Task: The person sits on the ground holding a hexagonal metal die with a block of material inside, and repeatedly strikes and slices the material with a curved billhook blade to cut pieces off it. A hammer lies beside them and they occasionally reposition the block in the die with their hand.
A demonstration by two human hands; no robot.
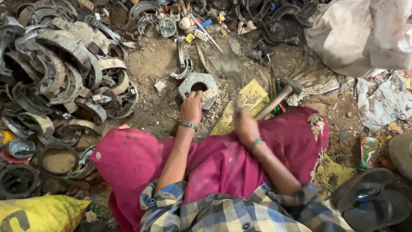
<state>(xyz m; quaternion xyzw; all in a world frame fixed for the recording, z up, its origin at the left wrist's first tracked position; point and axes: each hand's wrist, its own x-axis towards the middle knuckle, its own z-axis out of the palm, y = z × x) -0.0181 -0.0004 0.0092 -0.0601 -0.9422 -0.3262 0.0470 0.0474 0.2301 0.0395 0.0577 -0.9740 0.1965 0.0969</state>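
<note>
A curved strip (210,93) is pinched against a hexagonal metal block (195,81) by the left hand (192,108); a hammer (279,98) is gripped, fingers wrapped, by the blurred right hand (245,126).

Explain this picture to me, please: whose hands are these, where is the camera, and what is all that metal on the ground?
There is no machine here. A person sitting on the ground wears a camera on the head, so the single view looks down at that person's own two hands.

The left hand rests on a grey metal block with a round hole, pressing something small and pale against it. The right hand is blurred and grips the wooden handle of a hammer.

On the dirt lie a big pile of curved, worn metal pieces at the left, a yellow sheet under the hammer, white sacks at the top right and a dark sandal at the lower right.
</note>
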